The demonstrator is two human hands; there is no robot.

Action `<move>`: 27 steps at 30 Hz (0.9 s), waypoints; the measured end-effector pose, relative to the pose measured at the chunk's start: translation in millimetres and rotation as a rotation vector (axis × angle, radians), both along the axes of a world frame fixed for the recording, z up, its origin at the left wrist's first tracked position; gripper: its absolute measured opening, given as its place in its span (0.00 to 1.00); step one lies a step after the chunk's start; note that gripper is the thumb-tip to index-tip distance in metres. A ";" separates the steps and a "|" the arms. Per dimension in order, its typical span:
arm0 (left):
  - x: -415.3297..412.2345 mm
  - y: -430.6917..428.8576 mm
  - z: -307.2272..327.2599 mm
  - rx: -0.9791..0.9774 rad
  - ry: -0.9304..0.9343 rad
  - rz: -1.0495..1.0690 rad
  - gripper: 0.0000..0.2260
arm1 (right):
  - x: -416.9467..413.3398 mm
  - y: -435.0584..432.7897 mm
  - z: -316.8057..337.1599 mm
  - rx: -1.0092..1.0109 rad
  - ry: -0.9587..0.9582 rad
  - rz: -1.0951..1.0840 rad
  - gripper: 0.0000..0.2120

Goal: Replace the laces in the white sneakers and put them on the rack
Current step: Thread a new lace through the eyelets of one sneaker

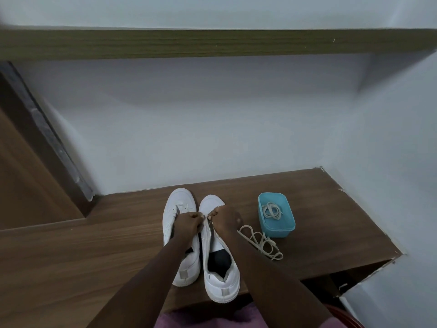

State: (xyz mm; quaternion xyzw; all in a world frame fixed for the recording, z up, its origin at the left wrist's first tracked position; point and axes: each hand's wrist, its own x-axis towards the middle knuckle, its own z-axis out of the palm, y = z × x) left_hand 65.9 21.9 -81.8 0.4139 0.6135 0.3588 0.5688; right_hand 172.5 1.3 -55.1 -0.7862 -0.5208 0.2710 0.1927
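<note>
Two white sneakers stand side by side on the brown wooden table (71, 252), toes pointing away from me. The left sneaker (179, 204) has bare eyelets. Over the right sneaker (221, 280) both my hands work at the lacing area. My left hand (189, 221) has its fingers curled, pinching at the shoe's left eyelet edge. My right hand (225, 218) pinches the right edge or a lace end there; what sits between the fingertips is too small to tell. A loose cream lace (260, 242) lies on the table to the right.
A teal plastic box (283, 229) holding another coiled lace stands right of the shoes. White walls close in at the back and right. A wooden shelf edge (212, 43) runs overhead. The table's front edge is near my lap.
</note>
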 end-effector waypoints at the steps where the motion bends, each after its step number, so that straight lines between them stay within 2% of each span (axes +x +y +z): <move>1: 1.9 -0.3 -2.4 0.028 0.023 0.017 0.06 | 0.8 -0.8 -0.5 0.010 0.017 -0.018 0.14; 6: 14.4 -3.1 0.5 0.097 0.226 0.108 0.06 | 5.7 -3.1 -1.4 0.081 0.133 -0.048 0.11; 9: 19.2 -1.6 5.8 0.074 0.387 0.120 0.07 | 9.5 -1.2 6.3 0.108 0.042 -0.047 0.12; 11: 18.4 2.7 7.1 0.063 0.328 0.169 0.09 | 10.4 -0.7 11.4 0.115 -0.058 0.007 0.11; 14: 13.9 7.7 14.3 0.065 0.183 0.270 0.06 | 13.6 -1.1 10.5 0.096 -0.163 0.052 0.12; 18: 2.4 16.3 32.8 0.038 -0.246 0.538 0.08 | 16.2 -6.4 4.6 0.019 -0.099 0.010 0.20; 19: -0.9 18.3 35.6 0.040 -0.293 0.572 0.08 | 16.9 -8.1 3.7 0.011 -0.100 0.019 0.21; 22: -9.4 19.6 41.1 0.118 -0.263 0.649 0.08 | 17.6 -11.9 1.6 0.012 -0.129 0.035 0.21; 27: -33.8 24.5 60.4 0.305 -0.187 0.735 0.06 | 9.7 -14.9 -1.9 0.023 -0.180 0.011 0.14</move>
